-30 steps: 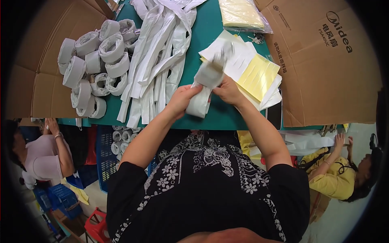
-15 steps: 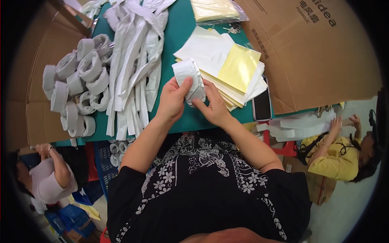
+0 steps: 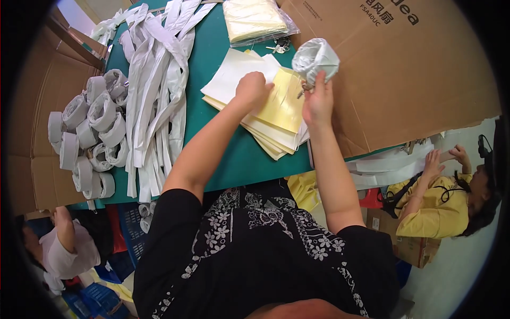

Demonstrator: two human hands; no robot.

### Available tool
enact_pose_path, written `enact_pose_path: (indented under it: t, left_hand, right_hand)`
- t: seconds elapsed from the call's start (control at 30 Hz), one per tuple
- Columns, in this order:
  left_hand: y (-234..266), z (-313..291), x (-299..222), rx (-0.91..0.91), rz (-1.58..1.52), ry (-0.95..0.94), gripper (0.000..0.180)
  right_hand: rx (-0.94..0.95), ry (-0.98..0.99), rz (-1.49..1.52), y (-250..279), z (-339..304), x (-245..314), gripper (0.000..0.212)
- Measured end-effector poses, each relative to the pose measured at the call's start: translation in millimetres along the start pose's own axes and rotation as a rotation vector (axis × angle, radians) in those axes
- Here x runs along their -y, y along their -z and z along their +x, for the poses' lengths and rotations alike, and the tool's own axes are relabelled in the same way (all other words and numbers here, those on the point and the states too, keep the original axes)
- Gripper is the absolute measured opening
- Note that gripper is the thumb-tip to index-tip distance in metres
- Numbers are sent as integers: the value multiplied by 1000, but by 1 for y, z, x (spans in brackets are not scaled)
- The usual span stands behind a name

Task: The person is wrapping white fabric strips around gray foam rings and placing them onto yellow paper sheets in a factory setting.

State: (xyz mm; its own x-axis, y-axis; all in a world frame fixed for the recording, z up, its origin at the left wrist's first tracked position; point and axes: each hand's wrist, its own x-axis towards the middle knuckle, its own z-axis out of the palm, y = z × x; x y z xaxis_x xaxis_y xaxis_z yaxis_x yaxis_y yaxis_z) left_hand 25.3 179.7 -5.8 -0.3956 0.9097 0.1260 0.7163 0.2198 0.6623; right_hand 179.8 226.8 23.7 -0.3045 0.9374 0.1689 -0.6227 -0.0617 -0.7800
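My right hand [image 3: 320, 103] is raised over the brown cardboard's left edge. Its fingers grip a coiled white strip roll [image 3: 330, 57], tilted so its hollow middle shows. A small dark metallic piece [image 3: 303, 90] is beside the thumb; I cannot make out its kind. My left hand [image 3: 253, 90] is curled over a fanned stack of white and pale yellow sheets [image 3: 226, 74]. Its fingertips are at the left side of the glossy yellow sheet [image 3: 284, 109] on top. What they pinch, if anything, is hidden.
Similar white rolls [image 3: 87, 130] are piled at left, beside long white strips [image 3: 156, 90] on the green table [image 3: 228, 165]. A bagged yellow stack [image 3: 252, 21] and keys [image 3: 280, 45] lie at the back. Cardboard [image 3: 414, 90] covers the right. Co-workers [image 3: 433, 196] are at both sides.
Both hands held the roll together before. The right hand has carried it right and away from me; the left has let go and moved onto the sheets. The view has shifted.
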Motion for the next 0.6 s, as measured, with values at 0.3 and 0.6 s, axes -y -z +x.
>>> enact_pose_path:
  t: [0.3, 0.6]
  left_hand:
    - [-5, 33, 3, 197, 102, 268, 34]
    - [33, 39, 45, 453, -949, 327, 14]
  right_hand:
    - [-151, -57, 75, 25, 7, -55, 29]
    - [24, 3, -164, 32, 8, -78, 32]
